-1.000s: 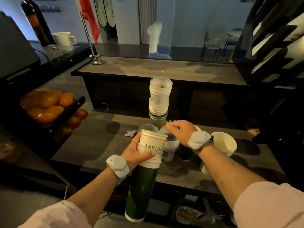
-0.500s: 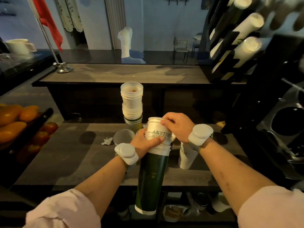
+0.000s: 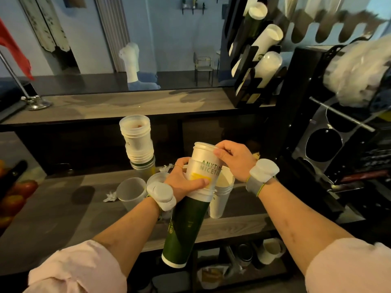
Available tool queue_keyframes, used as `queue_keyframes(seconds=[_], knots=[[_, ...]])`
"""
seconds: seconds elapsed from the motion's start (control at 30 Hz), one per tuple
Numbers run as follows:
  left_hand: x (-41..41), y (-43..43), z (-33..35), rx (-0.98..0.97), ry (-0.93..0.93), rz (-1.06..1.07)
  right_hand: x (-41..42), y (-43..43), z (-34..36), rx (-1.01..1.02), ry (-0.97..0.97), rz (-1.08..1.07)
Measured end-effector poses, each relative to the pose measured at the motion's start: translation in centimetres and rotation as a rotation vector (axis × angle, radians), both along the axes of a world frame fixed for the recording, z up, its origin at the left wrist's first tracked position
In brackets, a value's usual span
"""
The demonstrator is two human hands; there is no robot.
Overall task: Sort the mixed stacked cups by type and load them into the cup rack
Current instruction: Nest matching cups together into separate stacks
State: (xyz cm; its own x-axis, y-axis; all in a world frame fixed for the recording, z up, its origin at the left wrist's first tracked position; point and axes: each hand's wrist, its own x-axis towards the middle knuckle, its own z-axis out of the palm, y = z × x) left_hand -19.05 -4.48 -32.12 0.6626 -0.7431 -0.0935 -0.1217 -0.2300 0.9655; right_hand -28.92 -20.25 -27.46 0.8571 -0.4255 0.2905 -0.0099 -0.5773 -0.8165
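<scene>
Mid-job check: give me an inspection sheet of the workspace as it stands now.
Surface: grey wood-grain counter, cups standing on it.
Job's things: dark green paper-cup stack tilted, white green-lettered cup in its top; frosted plastic-cup stack upright behind; black cup rack upper right, holding white stacks.
Clutter: crumpled white paper scrap.
Grippers: left hand grips the green stack near its top; right hand pinches the lettered cup's rim.
Cables: nothing seen.
Surroundings: red flag on pole, left.
</scene>
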Motion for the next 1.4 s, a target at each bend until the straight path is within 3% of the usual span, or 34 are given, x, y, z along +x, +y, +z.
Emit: queue_keyframes(seconds=[0.27,0.5,0.7,1.13,1.4], knots=[[0.4,0.1,0.2,-0.050,-0.068,0.033,0.4,0.5,0.1,0.158,-0.040,-0.020],[1.0,0.9,0.2,0.000,-0.145,-0.006,0.5,-0.2,1.1,0.248,0.100,0.092],[1.4,2.5,-1.4,0.008,-0.090,-0.027,2.1,0.5,0.1,0.264,0.210,0.127],[3.0,13.7,-6.2,0.071,0.092,0.151,9.8,5.3,-0.9,0.007,-0.042,-0.109],[3.7,17.7,-6.9,0.038,0.103,0.281,11.2,8.0,-4.9,-0.478,0.069,0.062]])
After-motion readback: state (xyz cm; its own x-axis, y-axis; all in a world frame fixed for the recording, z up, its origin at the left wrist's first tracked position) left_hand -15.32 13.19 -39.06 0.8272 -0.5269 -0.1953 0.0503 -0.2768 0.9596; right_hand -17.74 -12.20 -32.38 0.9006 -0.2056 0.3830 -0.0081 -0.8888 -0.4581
